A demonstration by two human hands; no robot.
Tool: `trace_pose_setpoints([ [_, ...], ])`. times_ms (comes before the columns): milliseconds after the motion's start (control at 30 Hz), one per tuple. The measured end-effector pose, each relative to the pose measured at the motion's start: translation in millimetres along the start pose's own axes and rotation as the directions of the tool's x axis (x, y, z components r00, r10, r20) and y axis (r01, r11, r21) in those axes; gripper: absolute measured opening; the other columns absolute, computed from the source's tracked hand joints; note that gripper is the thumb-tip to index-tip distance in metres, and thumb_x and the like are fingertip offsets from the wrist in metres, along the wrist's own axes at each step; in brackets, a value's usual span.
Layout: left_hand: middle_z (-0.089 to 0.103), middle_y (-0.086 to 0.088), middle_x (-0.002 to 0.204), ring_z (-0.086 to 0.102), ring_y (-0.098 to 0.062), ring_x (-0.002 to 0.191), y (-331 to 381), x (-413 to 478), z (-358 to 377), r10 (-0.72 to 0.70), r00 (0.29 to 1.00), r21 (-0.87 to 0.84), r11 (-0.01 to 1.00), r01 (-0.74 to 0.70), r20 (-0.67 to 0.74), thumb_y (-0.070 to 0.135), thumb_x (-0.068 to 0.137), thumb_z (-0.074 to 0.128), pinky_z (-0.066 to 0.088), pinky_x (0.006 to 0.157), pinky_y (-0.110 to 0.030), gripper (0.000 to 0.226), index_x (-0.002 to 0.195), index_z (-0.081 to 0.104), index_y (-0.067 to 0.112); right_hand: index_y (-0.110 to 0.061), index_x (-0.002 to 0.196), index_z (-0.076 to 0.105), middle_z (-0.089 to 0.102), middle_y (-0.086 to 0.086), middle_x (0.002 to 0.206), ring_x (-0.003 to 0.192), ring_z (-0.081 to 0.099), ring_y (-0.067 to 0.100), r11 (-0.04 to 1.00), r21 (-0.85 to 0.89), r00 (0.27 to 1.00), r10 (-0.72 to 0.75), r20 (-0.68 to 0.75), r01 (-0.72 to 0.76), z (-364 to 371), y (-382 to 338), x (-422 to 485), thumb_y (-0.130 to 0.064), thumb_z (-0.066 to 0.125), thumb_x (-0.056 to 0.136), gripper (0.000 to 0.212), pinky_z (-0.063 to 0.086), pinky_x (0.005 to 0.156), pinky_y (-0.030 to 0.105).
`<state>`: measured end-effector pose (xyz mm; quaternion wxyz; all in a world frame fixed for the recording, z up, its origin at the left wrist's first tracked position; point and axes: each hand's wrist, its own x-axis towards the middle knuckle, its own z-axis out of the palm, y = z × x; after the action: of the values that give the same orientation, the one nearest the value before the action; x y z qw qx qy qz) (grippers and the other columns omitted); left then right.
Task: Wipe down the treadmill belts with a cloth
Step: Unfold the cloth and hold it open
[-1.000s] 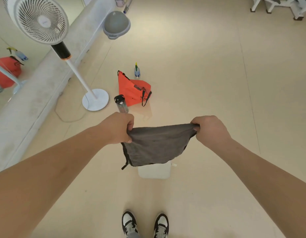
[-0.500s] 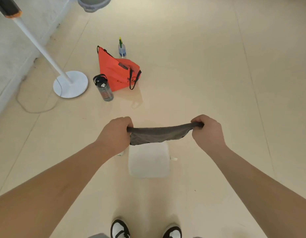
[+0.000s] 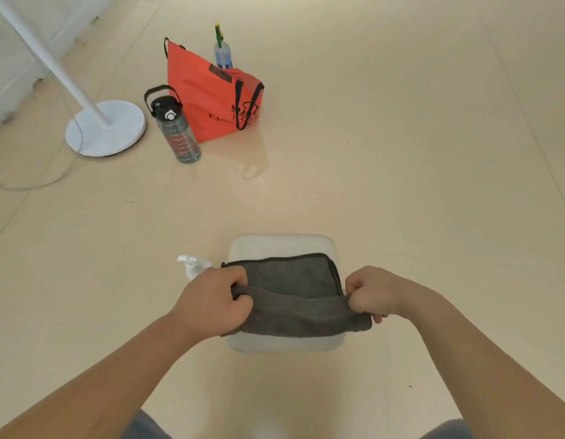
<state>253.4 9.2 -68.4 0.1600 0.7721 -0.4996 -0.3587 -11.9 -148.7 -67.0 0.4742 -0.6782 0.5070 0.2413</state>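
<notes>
Grey terry cloth (image 3: 290, 299), dark with a black stitched edge, hangs folded between our two fists directly over the pale square plastic tub (image 3: 281, 243) on the floor. Our left hand (image 3: 211, 304) has its fingers curled tight round the cloth's left end; our right hand (image 3: 371, 296) grips the other end in a closed fist, fingertips tucked under the fold. We judge the cloth soft, limp and light, heavier and clingier if damp, which we cannot tell. It has no stiffness, so it wants holding by the bunched ends as now, or wadded into one palm for wiping, not by a single loose edge; nothing about it looks fragile or slippery.

Just left of the tub, a white pump-head bottle (image 3: 189, 264) peeks out beyond our left hand. Well beyond the tub and to its left stand a clear grey water bottle with a black lid (image 3: 176, 131), an orange fabric tote bag with black straps (image 3: 208, 96) and a small blue spray bottle (image 3: 223, 53) behind the bag; farthest left is the round white base of a fan stand (image 3: 107, 128). No treadmill belt shows, so we judge the wiping not yet begun.
</notes>
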Motion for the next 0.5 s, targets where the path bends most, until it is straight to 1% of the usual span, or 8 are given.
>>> trace_pose_setpoints([
  [67, 0.054, 0.008, 0.056, 0.048, -0.01, 0.054, -4.5, 24.1, 6.5, -0.024, 1.0, -0.005, 1.0, 0.024, 0.012, 0.017, 0.077, 0.059, 0.041, 0.053, -0.031, 0.012, 0.067, 0.052, 0.019, -0.01, 0.073, 0.054, 0.048, 0.004, 0.063, 0.052, 0.041, 0.02, 0.991, 0.136, 0.994, 0.008, -0.109, 0.007, 2.2, -4.4, 24.1, -0.003, 0.048, 0.072, 0.009, 0.027, 0.05, 0.025],
  [133, 0.062, 0.007, 0.068, 0.058, -0.013, 0.066, -10.0, 46.7, 5.0, -0.045, 0.999, 0.043, 0.998, 0.045, -0.005, 0.018, 0.08, 0.059, 0.049, 0.059, -0.032, 0.007, 0.076, 0.056, 0.024, -0.008, 0.083, 0.061, 0.059, 0.0, 0.075, 0.063, 0.051, 0.018, 0.962, 0.261, 0.955, 0.001, -0.295, 0.08, 1.8, -8.0, 46.3, -0.006, 0.053, 0.081, 0.008, 0.037, 0.054, 0.027],
  [167, 0.065, 0.006, 0.077, 0.061, -0.015, 0.074, -18.2, 58.7, 4.2, -0.068, 0.997, 0.079, 0.994, 0.07, -0.021, 0.019, 0.083, 0.059, 0.053, 0.065, -0.034, 0.006, 0.085, 0.059, 0.025, -0.012, 0.093, 0.065, 0.065, -0.001, 0.087, 0.075, 0.059, 0.018, 0.955, 0.265, 0.921, -0.02, -0.389, 0.133, 4.4, -9.5, 60.3, -0.009, 0.055, 0.085, 0.012, 0.046, 0.062, 0.03],
  [200, 0.066, 0.005, 0.09, 0.063, -0.017, 0.084, -22.1, 65.1, 4.8, -0.099, 0.994, 0.111, 0.988, 0.103, -0.039, 0.021, 0.085, 0.06, 0.056, 0.071, -0.036, 0.015, 0.099, 0.061, 0.025, -0.018, 0.106, 0.065, 0.066, -0.001, 0.101, 0.088, 0.063, 0.02, 0.968, 0.204, 0.889, -0.039, -0.457, 0.148, 8.1, -7.7, 66.4, -0.015, 0.058, 0.089, 0.019, 0.052, 0.073, 0.034],
  [267, 0.06, 0.0, 0.119, 0.061, -0.021, 0.105, -37.6, 72.1, 12.0, -0.191, 0.978, 0.155, 0.967, 0.202, -0.084, 0.029, 0.089, 0.065, 0.054, 0.083, -0.038, 0.045, 0.132, 0.052, 0.022, -0.027, 0.136, 0.052, 0.055, 0.002, 0.127, 0.11, 0.059, 0.027, 0.997, -0.045, 0.858, -0.075, -0.509, 0.06, 27.7, -3.4, 81.0, -0.026, 0.061, 0.093, 0.044, 0.054, 0.09, 0.042],
  [333, 0.054, -0.005, 0.129, 0.058, -0.025, 0.109, -53.8, 67.2, 26.7, -0.289, 0.952, 0.145, 0.942, 0.302, -0.106, 0.04, 0.092, 0.067, 0.053, 0.085, -0.04, 0.057, 0.139, 0.045, 0.018, -0.032, 0.151, 0.039, 0.044, 0.003, 0.137, 0.112, 0.057, 0.029, 0.992, -0.126, 0.854, -0.088, -0.513, 0.027, 51.2, -0.4, 91.7, -0.032, 0.06, 0.097, 0.058, 0.052, 0.092, 0.041],
  [400, 0.058, -0.004, 0.124, 0.058, -0.022, 0.102, -67.9, 62.4, 42.1, -0.409, 0.91, 0.004, 0.912, 0.41, -0.063, 0.047, 0.093, 0.068, 0.051, 0.081, -0.036, 0.059, 0.137, 0.047, 0.014, -0.033, 0.154, 0.04, 0.042, 0.0, 0.139, 0.1, 0.058, 0.024, 0.995, -0.079, 0.847, -0.1, -0.523, 0.069, 59.9, 2.5, 100.3, -0.03, 0.058, 0.099, 0.058, 0.049, 0.087, 0.033],
  [500, 0.067, -0.002, 0.111, 0.066, -0.021, 0.094, -74.5, 64.6, 44.0, -0.553, 0.827, -0.375, 0.75, 0.545, 0.098, 0.041, 0.092, 0.075, 0.058, 0.076, -0.036, 0.049, 0.118, 0.059, 0.003, -0.034, 0.152, 0.046, 0.042, -0.005, 0.133, 0.096, 0.054, 0.018, 0.996, -0.016, 0.85, -0.083, -0.52, 0.087, 54.4, 7.2, 105.3, -0.029, 0.064, 0.096, 0.058, 0.044, 0.088, 0.028],
])
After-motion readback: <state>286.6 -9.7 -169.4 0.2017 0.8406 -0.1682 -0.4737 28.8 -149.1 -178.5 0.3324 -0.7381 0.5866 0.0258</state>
